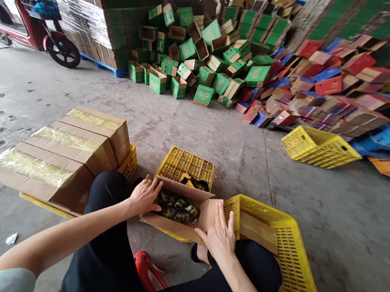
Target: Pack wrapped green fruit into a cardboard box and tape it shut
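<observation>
Brown cardboard under both hands: an open carton (171,224) on a gridded yellow crate (171,161), just in front of the knees, with dark, green-tinged packets (178,207) in shiny wrapping inside. Left hand (146,195) across the left end, fingers stretched out and nearly together, thumb apart. Right hand (220,235) laid against the right end flap (207,212), fingers straight and slightly spread, thumb wide. Beyond the long far flap (181,187), a yellow-and-black tool (188,180). To the left, three taped cartons (67,140); to the right, a slotted yellow crate (294,253) with cardboard (258,231) inside.
</observation>
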The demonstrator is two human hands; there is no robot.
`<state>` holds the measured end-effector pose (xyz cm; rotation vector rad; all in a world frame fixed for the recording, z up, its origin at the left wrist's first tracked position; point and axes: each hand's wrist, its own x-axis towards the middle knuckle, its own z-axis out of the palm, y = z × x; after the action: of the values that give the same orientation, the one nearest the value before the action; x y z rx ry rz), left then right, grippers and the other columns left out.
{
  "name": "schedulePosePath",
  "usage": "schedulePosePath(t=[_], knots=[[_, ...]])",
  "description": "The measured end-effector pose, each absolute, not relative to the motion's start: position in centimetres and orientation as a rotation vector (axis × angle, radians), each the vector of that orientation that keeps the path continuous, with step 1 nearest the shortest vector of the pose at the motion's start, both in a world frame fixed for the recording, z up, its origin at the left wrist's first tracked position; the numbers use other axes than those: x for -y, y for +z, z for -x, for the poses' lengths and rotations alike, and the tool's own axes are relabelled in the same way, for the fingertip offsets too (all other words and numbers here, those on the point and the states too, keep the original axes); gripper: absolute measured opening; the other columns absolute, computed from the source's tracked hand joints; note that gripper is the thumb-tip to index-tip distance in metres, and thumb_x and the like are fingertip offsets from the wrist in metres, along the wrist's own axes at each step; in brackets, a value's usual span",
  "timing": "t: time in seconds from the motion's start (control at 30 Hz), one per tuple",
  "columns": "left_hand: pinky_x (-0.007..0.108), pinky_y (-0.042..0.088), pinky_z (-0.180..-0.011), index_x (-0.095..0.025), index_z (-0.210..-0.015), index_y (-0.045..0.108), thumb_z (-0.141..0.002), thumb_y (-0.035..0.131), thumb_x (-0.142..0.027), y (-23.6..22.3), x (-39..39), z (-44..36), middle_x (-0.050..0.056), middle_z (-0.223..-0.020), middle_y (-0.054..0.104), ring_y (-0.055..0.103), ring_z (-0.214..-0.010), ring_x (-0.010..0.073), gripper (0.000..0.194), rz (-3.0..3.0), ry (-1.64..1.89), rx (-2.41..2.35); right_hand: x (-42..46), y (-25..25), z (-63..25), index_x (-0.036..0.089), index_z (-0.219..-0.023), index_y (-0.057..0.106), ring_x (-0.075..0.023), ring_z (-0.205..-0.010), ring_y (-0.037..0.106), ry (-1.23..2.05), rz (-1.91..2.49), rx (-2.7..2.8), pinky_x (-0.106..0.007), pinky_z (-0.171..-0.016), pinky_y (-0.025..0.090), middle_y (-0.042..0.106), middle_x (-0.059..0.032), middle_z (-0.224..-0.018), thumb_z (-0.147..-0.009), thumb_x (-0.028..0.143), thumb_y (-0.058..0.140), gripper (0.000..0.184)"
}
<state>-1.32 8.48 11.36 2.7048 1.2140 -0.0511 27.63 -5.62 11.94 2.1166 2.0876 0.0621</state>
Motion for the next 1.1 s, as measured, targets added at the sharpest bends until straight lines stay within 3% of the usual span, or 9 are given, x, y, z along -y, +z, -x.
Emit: schedulePosePath(t=[0.07,0.17,0.33,0.53,0.6,0.7,0.77,0.93,1.1], knots=[[0.050,0.040,-0.108,-0.010,-0.160,0.032,-0.061,0.087,-0.065,11.4,-8.6,1.1,0.031,-0.161,0.030,0.047,-0.132,0.0468,0.125,-2.598,-0.203,-1.244,5.0,12.4,-28.5,-0.011,-0.152,0.036,-0.0409,-0.158,0.005,-0.165,-2.059,-2.006,-0.057,-0.127,0.001,0.022,-0.0337,-0.163,-0.091,0.070,0.053,0.103],[0.056,0.042,-0.107,-0.016,-0.165,0.014,-0.050,0.089,-0.069,10.7,-8.8,1.2,0.031,-0.168,0.007,0.033,-0.143,0.0547,0.147,-2.483,-0.329,-1.213,4.1,12.7,-29.7,-0.006,-0.159,0.021,-0.0445,-0.157,0.000,-0.501,-1.976,-1.876,-0.057,-0.126,0.005,0.010,-0.0333,-0.166,-0.079,0.076,0.065,0.123],[0.059,0.037,-0.112,-0.022,-0.166,-0.004,-0.047,0.085,-0.077,8.4,-8.7,1.5,0.027,-0.168,-0.015,0.013,-0.151,0.0570,0.158,-2.427,-0.390,-1.119,2.8,11.8,-29.8,0.023,-0.164,-0.005,-0.0500,-0.153,-0.016,-0.834,-1.917,-1.762,-0.062,-0.122,0.011,-0.021,-0.0208,-0.169,-0.063,0.065,0.085,0.142],[0.058,0.030,-0.117,-0.017,-0.166,-0.003,-0.042,0.091,-0.071,6.8,-9.0,1.0,0.029,-0.165,-0.024,-0.002,-0.151,0.0585,0.164,-2.429,-0.410,-1.139,1.2,10.4,-29.0,0.035,-0.160,-0.019,-0.0575,-0.151,-0.003,-0.922,-2.004,-1.771,-0.062,-0.119,0.020,-0.036,-0.0224,-0.163,-0.048,0.042,0.098,0.162],[0.058,0.030,-0.118,-0.018,-0.166,-0.001,-0.041,0.093,-0.068,6.6,-9.3,0.7,0.028,-0.164,-0.026,-0.001,-0.151,0.0594,0.164,-2.431,-0.394,-1.135,0.7,10.4,-29.4,0.034,-0.159,-0.022,-0.0525,-0.154,-0.001,-0.992,-2.018,-1.790,-0.059,-0.119,0.022,-0.033,-0.0229,-0.164,-0.056,0.046,0.095,0.156],[0.059,0.030,-0.118,-0.022,-0.166,0.001,-0.041,0.094,-0.067,6.6,-9.5,0.0,0.026,-0.164,-0.028,0.001,-0.150,0.0599,0.163,-2.428,-0.369,-1.116,-0.1,10.4,-29.8,0.024,-0.160,-0.023,-0.0393,-0.158,-0.003,-1.021,-2.115,-1.846,-0.057,-0.122,0.017,-0.016,-0.0256,-0.169,-0.084,0.058,0.070,0.125],[0.060,0.029,-0.118,-0.024,-0.166,0.000,-0.044,0.092,-0.068,6.5,-9.7,-0.8,0.026,-0.165,-0.028,0.000,-0.151,0.0586,0.160,-2.430,-0.343,-1.104,-0.7,10.2,-29.7,0.017,-0.161,-0.020,-0.0359,-0.159,-0.002,-0.894,-2.233,-1.848,-0.058,-0.123,0.015,-0.007,-0.0275,-0.170,-0.096,0.055,0.055,0.106],[0.060,0.030,-0.118,-0.024,-0.166,-0.003,-0.042,0.094,-0.066,6.0,-11.2,-2.4,0.025,-0.164,-0.030,-0.004,-0.151,0.0583,0.162,-2.369,-0.398,-1.099,-1.4,9.5,-28.6,0.013,-0.164,-0.008,-0.0460,-0.151,0.031,-0.544,-2.347,-1.717,-0.057,-0.119,0.027,0.007,-0.0325,-0.168,-0.096,0.045,0.057,0.100],[0.055,0.029,-0.119,-0.022,-0.165,-0.007,-0.047,0.091,-0.067,5.2,-13.7,-2.2,0.026,-0.164,-0.030,-0.006,-0.153,0.0532,0.160,-2.414,-0.341,-0.996,-1.7,9.7,-28.7,0.019,-0.166,0.000,-0.0389,-0.127,0.062,-0.453,-2.402,-1.657,-0.046,-0.100,0.050,0.021,-0.0286,-0.165,-0.098,0.041,0.052,0.088]])
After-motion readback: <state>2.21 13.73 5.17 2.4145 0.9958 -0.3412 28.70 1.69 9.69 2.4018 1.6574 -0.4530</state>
